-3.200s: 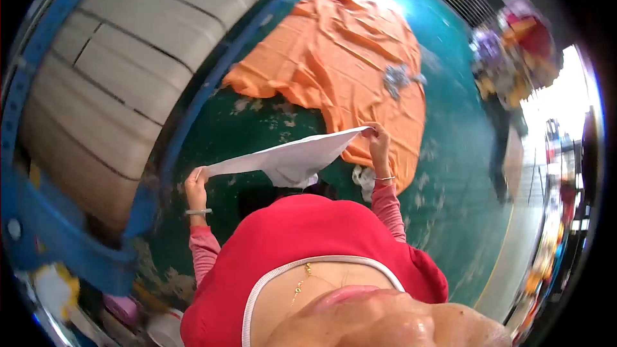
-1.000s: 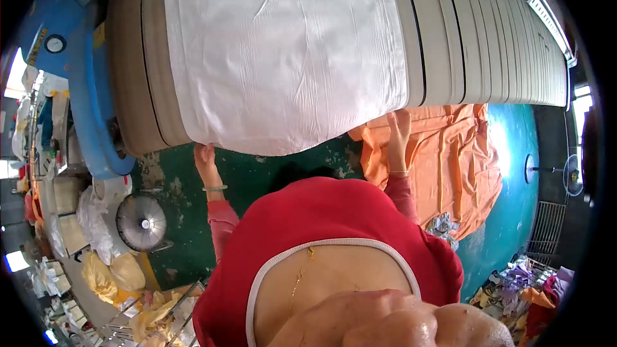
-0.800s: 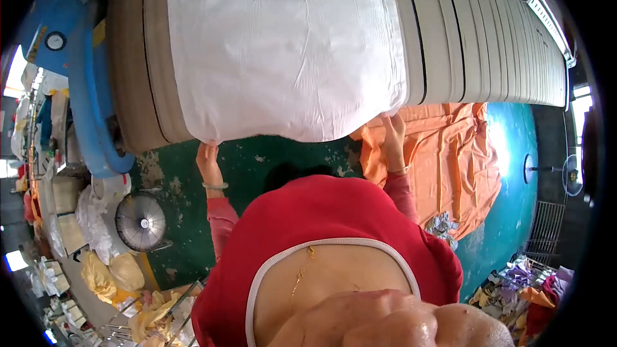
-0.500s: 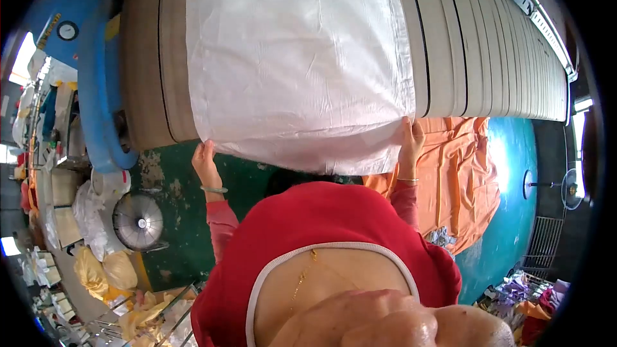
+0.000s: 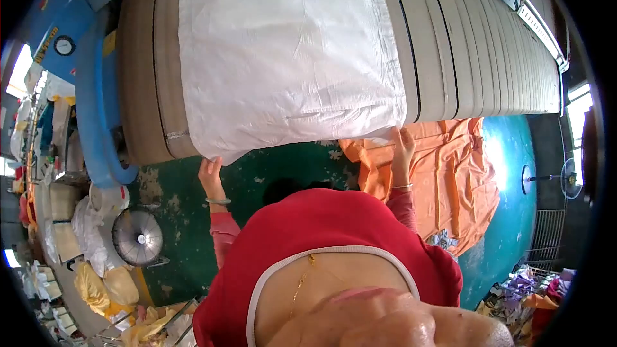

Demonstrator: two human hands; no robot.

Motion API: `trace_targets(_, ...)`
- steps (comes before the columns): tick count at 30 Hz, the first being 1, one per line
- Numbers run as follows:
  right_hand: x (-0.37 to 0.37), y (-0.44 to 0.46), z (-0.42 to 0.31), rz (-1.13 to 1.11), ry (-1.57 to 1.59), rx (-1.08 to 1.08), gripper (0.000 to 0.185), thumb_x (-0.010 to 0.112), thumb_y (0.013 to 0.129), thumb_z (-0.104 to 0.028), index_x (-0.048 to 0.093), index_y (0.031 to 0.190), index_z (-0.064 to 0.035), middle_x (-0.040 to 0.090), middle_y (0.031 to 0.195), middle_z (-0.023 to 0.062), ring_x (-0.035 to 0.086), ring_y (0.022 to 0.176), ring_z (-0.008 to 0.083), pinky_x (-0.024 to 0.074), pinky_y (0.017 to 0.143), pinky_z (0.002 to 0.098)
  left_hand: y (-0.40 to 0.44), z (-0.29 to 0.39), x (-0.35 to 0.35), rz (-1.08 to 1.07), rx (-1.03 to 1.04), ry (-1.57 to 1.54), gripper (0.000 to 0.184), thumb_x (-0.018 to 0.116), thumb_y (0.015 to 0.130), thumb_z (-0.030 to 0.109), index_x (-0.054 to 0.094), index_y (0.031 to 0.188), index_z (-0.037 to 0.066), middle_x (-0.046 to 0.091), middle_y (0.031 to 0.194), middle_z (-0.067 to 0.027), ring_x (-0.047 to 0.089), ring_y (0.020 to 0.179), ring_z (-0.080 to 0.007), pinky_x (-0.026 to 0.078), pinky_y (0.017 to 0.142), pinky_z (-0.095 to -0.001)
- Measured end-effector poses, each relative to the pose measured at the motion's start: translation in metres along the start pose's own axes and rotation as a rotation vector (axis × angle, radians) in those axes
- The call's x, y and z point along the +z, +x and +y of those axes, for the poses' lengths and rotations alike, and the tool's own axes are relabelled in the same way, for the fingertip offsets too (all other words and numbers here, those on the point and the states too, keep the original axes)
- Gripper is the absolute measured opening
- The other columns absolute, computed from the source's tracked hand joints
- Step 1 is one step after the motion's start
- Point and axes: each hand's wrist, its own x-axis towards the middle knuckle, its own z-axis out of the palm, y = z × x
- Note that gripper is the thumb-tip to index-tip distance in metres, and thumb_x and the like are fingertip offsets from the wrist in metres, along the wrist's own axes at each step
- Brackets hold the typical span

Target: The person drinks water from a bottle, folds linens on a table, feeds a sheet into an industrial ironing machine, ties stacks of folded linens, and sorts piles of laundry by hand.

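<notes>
A white cloth sheet [image 5: 289, 58] lies over the beige padded surface of a large roller-like machine [image 5: 138, 77], its near edge hanging down towards me. At the cloth's near left corner, my left hand [image 5: 211, 177] is closed with the fingertips on the fabric. My right hand [image 5: 403, 144] pinches the near right corner just below the beige surface. Between the two hands the edge sags slightly and looks wrinkled. The thumbs are partly hidden by the cloth and the fingers.
Orange fabric [image 5: 443, 180] is spread on the green floor [image 5: 180, 238] to the right. A round floor fan [image 5: 138, 238] stands at left, near yellow bags [image 5: 106, 283]. A blue machine frame [image 5: 90, 90] borders the left end. Piled cloths [image 5: 524, 295] lie at lower right.
The cloth's near edge has moved forward and up towards the machine, so less hangs between my hands. Both hands are slightly lower in view, still at the corners.
</notes>
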Motion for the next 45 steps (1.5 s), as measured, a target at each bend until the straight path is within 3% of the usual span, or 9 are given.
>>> trace_targets(9, -0.015, -0.033, -0.009, -0.027, 0.032, 0.029, 0.016, 0.057, 0.086, -0.014, 0.058, 0.081, 0.0009, 0.050, 0.076, -0.0053, 0.042, 0.070, 0.0030, 0.0350, 0.063, 0.0185, -0.039, -0.007, -0.008, 0.042, -0.061, -0.153, 0.022, 0.063, 0.081, 0.014, 0.060, 0.095, -0.003, 0.059, 0.082, -0.0022, 0.050, 0.074, -0.0107, 0.042, 0.071, -0.0238)
trace_targets(13, -0.040, -0.042, 0.013, -0.067, -0.134, 0.022, 0.017, 0.057, 0.086, -0.016, 0.057, 0.080, 0.0004, 0.047, 0.072, -0.0056, 0.039, 0.067, 0.0032, 0.0325, 0.059, 0.0190, -0.058, -0.021, -0.016, 0.059, -0.124, -0.162, 0.024, 0.062, 0.083, 0.017, 0.060, 0.096, -0.003, 0.060, 0.085, -0.0040, 0.052, 0.074, -0.0108, 0.044, 0.069, -0.0248)
trace_targets(16, -0.051, -0.049, 0.018, -0.096, -0.170, 0.031, 0.017, 0.056, 0.086, -0.015, 0.055, 0.079, -0.0004, 0.044, 0.071, -0.0059, 0.037, 0.065, 0.0035, 0.0305, 0.057, 0.0191, -0.070, -0.025, -0.021, 0.050, -0.200, -0.167, 0.032, 0.061, 0.085, 0.022, 0.057, 0.106, -0.002, 0.059, 0.096, -0.0028, 0.055, 0.086, -0.0108, 0.044, 0.072, -0.0214)
trace_targets(26, -0.072, -0.064, 0.004, -0.073, -0.224, -0.083, 0.023, 0.055, 0.087, -0.013, 0.047, 0.068, -0.0021, 0.034, 0.064, -0.0047, 0.029, 0.061, 0.0047, 0.0231, 0.051, 0.0213, -0.104, -0.010, -0.035, 0.107, 0.027, -0.046, 0.022, 0.053, 0.089, 0.019, 0.057, 0.077, 0.000, 0.041, 0.067, 0.0064, 0.034, 0.064, -0.0034, 0.027, 0.054, -0.0201)
trace_targets(30, -0.088, -0.064, 0.032, -0.021, -0.335, -0.120, 0.025, 0.053, 0.089, -0.016, 0.051, 0.069, -0.0006, 0.041, 0.064, -0.0053, 0.035, 0.059, 0.0044, 0.0317, 0.055, 0.0208, -0.118, 0.005, -0.030, 0.133, -0.005, -0.090, 0.022, 0.055, 0.088, 0.019, 0.055, 0.076, 0.001, 0.045, 0.068, 0.0038, 0.040, 0.064, -0.0045, 0.037, 0.060, -0.0191)
trace_targets(34, -0.092, -0.087, 0.034, -0.059, -0.139, -0.102, 0.024, 0.051, 0.090, -0.017, 0.053, 0.071, -0.0016, 0.049, 0.066, 0.0003, 0.044, 0.061, 0.0077, 0.0391, 0.059, 0.0235, -0.133, -0.012, -0.036, 0.173, -0.018, -0.163, 0.020, 0.058, 0.086, 0.019, 0.058, 0.082, 0.000, 0.053, 0.069, -0.0013, 0.049, 0.056, -0.0087, 0.045, 0.054, -0.0227)
trace_targets(37, -0.095, -0.100, 0.054, -0.043, -0.059, -0.050, 0.027, 0.051, 0.090, -0.017, 0.051, 0.069, 0.0010, 0.048, 0.064, 0.0010, 0.043, 0.062, 0.0089, 0.0368, 0.060, 0.0236, -0.155, -0.022, -0.041, 0.245, -0.032, -0.140, 0.021, 0.058, 0.086, 0.020, 0.059, 0.088, -0.001, 0.060, 0.075, -0.0050, 0.055, 0.060, -0.0102, 0.046, 0.056, -0.0226)
trace_targets(42, -0.082, -0.127, 0.078, -0.395, -0.084, 0.158, 0.024, 0.048, 0.089, -0.014, 0.050, 0.071, 0.0014, 0.047, 0.067, 0.0011, 0.041, 0.064, 0.0092, 0.0362, 0.061, 0.0230, -0.213, -0.079, -0.096, 0.226, -0.236, -0.041, 0.023, 0.057, 0.084, 0.021, 0.059, 0.090, -0.001, 0.063, 0.075, -0.0077, 0.059, 0.060, -0.0121, 0.048, 0.056, -0.0237)
trace_targets(45, -0.062, -0.143, 0.113, -0.648, -0.223, 0.194, 0.019, 0.047, 0.089, -0.014, 0.052, 0.078, 0.0008, 0.047, 0.070, 0.0017, 0.042, 0.063, 0.0102, 0.0367, 0.060, 0.0232, -0.263, -0.161, -0.140, 0.140, -0.390, -0.059, 0.014, 0.056, 0.080, 0.017, 0.061, 0.080, 0.004, 0.062, 0.072, -0.0056, 0.059, 0.061, -0.0137, 0.047, 0.056, -0.0249)
